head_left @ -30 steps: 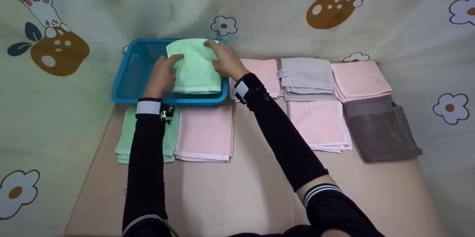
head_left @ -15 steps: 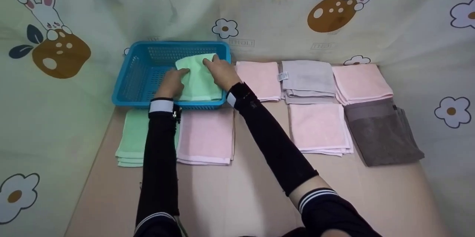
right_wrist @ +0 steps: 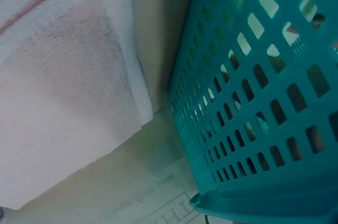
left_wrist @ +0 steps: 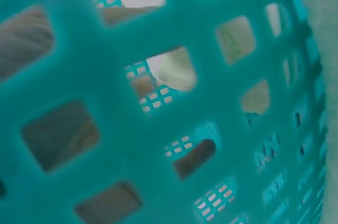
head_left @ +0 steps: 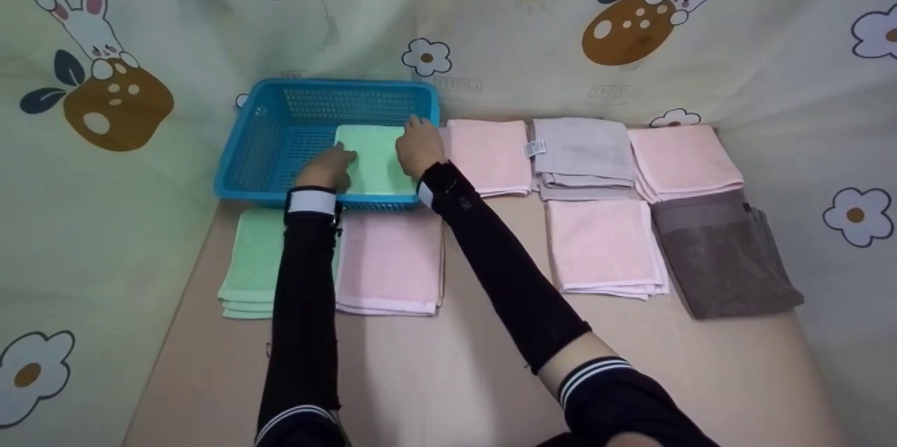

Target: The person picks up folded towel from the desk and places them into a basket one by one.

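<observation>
In the head view a folded light-green towel (head_left: 375,160) lies in the right half of a blue plastic basket (head_left: 242,146). My left hand (head_left: 326,168) is inside the basket and holds the towel's left edge, one digit over its top. At the opposite side my right hand (head_left: 422,147) holds the right edge, close to the basket wall, and covers that edge. Through the basket's holes the left wrist view shows a finger (left_wrist: 195,159) beside the pale towel (left_wrist: 173,70). Only the outer basket wall (right_wrist: 248,113) fills the right wrist view's right side.
A pink towel (head_left: 490,156), a grey towel (head_left: 583,153) and another pink towel (head_left: 685,161) line the back. In front lie a green towel (head_left: 252,258), pink towels (head_left: 392,261) (head_left: 603,244) and a dark brown towel (head_left: 725,258). A patterned curtain (head_left: 518,26) encloses the table (head_left: 448,377).
Both hands have lowered the light-green towel from above the basket's rim down into its right half. It now lies flatter, and the left hand has shifted right and nearer.
</observation>
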Tool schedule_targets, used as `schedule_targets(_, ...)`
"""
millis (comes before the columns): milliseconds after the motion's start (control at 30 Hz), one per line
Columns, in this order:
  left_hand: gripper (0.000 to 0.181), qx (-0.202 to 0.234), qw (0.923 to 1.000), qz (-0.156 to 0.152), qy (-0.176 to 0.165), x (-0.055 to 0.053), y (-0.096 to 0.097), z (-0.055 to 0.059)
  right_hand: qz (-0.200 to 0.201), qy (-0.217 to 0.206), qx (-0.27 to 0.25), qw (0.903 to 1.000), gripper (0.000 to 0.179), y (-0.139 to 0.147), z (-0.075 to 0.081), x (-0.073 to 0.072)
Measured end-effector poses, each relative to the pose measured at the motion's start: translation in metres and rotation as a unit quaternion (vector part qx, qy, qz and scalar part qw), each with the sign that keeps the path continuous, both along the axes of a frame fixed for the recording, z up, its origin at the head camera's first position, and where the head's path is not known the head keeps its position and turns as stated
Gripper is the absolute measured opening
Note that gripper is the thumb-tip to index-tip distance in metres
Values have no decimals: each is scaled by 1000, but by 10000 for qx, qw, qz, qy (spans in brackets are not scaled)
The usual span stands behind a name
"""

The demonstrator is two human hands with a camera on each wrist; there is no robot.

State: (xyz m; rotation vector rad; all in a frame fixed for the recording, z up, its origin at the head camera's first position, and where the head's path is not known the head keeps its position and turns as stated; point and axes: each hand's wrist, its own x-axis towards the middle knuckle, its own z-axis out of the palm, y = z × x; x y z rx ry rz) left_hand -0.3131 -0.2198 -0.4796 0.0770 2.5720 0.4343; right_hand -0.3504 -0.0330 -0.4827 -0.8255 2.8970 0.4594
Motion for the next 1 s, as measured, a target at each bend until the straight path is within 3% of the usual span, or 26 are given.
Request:
schedule_targets(133,68,-258,9988,-339,-231,-2,3,-3,-20,-47,222,9997,33,3,-2,1)
schedule_targets(267,65,-235,9992,-255,-200,-6,5,-2,41,-29,-517,9987,28,4,-2,-4)
schedule_targets(367,59,-282,9992,-113,266,-6,7,1,112,90,-1438,9895,29,7,-2,-8)
schedule_targets(500,51,-244,9905,156,1342,3,12,5,150,250,-2480,9683,34,18,2,-5)
schedule_targets(600,44,49,9681,274,2489,20,16,9,30,197,-3074,9514,34,30,8,4)
schedule_targets(667,38,359,9433,329,3283,36,19,13,-127,64,-3411,9399,38,38,14,10)
schedule_targets(733,32,675,9126,373,4016,55,22,15,-281,-70,-3734,9272,41,48,18,16)
schedule_targets(800,25,945,8853,424,4534,73,24,15,-386,-194,-4051,9132,44,60,22,23)
schedule_targets(867,19,1081,8676,413,4836,91,26,12,-432,-277,-4371,8979,45,73,23,30)
schedule_targets(900,16,1116,8643,372,4890,99,26,9,-461,-319,-4500,8913,46,79,22,34)
schedule_targets(933,15,1101,8661,309,4866,107,26,6,-503,-369,-4605,8855,47,84,22,38)
schedule_targets(1000,19,1015,8809,136,4620,121,26,-1,-621,-520,-4845,8710,49,95,19,47)
